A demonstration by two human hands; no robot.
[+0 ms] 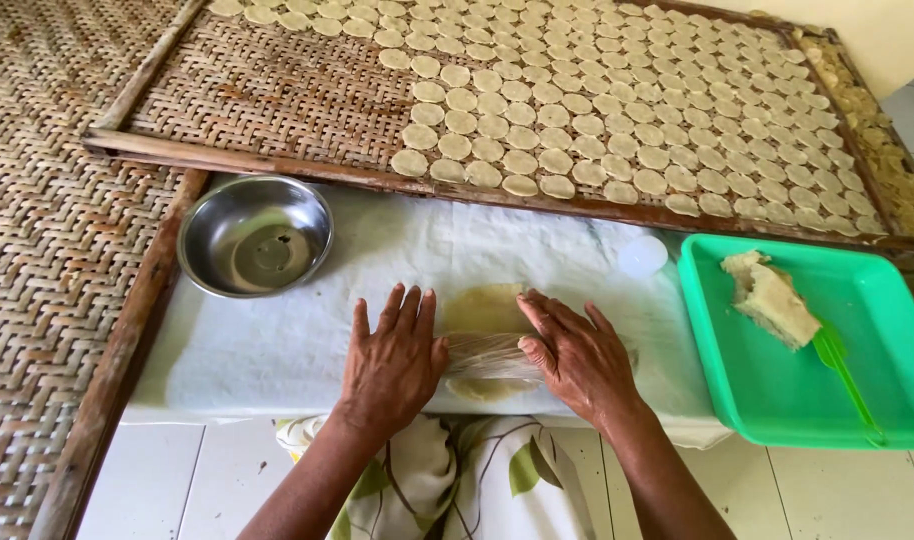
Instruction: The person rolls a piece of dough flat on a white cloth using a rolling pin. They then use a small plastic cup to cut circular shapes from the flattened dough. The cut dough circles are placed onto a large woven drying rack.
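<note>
Flattened dough (485, 310) lay near the front edge of the white cloth (277, 340), pale yellow, roughly midway along it. Across its near half, a clear roller (492, 356), possibly a bottle or glass, though too blurred to tell. Left hand (392, 360) pressed flat beside the roller's left end, fingers spread and straight, gripping nothing, thumb touching the roller. Right hand (577, 355) flat over the right end, fingers likewise extended and open, palm down. Below the wrists, at the cloth's front edge, a leaf-patterned garment (457, 480) over white floor tiles. To the right, past the cloth's right edge, a green tray (877, 400) with a lump of dough (769, 295) and a green scraper (842, 375). Further back, at the cloth's far left corner, an empty steel bowl (255, 235); toward the far right, a small white lid (642, 255). Beyond the far edge, a woven drying rack (277, 95) covered across its right part with rows of small dough discs (617, 110).
</note>
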